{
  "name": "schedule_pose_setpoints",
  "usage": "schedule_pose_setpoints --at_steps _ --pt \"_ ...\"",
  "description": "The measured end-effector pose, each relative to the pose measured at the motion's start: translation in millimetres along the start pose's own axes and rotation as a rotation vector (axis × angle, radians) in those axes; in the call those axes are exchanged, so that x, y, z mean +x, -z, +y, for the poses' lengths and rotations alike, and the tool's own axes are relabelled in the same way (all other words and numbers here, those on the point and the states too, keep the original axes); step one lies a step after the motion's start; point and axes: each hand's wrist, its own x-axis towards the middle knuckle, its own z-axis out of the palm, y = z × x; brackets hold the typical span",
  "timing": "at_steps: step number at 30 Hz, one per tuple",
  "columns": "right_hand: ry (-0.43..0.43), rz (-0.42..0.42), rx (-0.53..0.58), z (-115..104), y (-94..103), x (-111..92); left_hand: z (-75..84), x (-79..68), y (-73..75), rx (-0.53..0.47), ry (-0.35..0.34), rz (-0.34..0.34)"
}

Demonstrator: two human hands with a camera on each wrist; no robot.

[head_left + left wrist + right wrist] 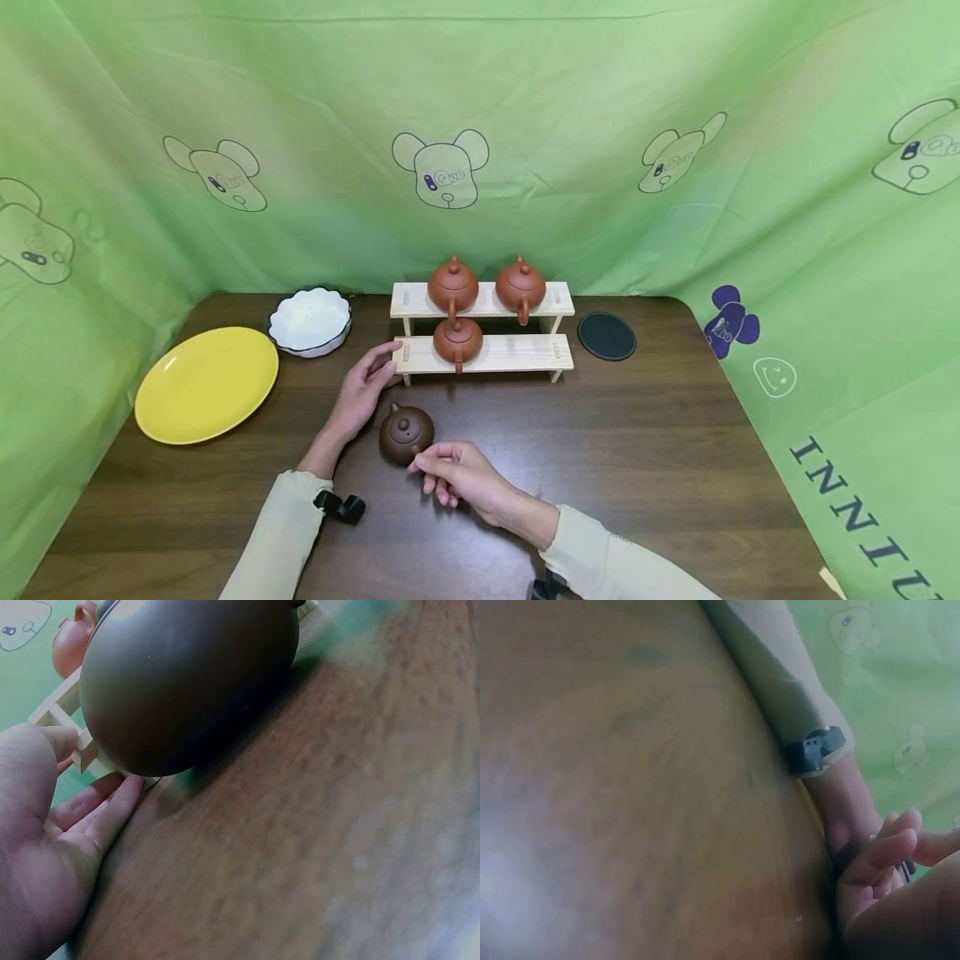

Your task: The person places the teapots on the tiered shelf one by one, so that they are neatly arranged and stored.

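A dark brown teapot (406,435) is in front of a two-step wooden stand (510,354), its spout pointing away. My right hand (468,479) pinches it at the near side, where the handle is; the fingers cover the handle. With my left hand (360,396) I hold the left end of the stand's lower step, thumb above and fingers below. In the left wrist view the dark teapot (187,682) looms large and hides part of the stand. Reddish-brown teapots stand on the stand: one (458,340) on the lower step, two (453,286) on the upper.
At the left lie a yellow oval plate (206,385) and a white scalloped bowl (310,322) with a dark rim. A round black coaster (607,336) lies right of the stand. Green cloth (322,225) hangs behind and beside the wooden table (660,467).
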Motion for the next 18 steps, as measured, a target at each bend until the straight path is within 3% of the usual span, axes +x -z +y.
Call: schedule_pose_setpoints --at_steps 18 --pt "0.026 0.034 0.013 0.5 -1.3 -2.8 0.9 -0.8 -0.2 0.011 0.007 0.002"
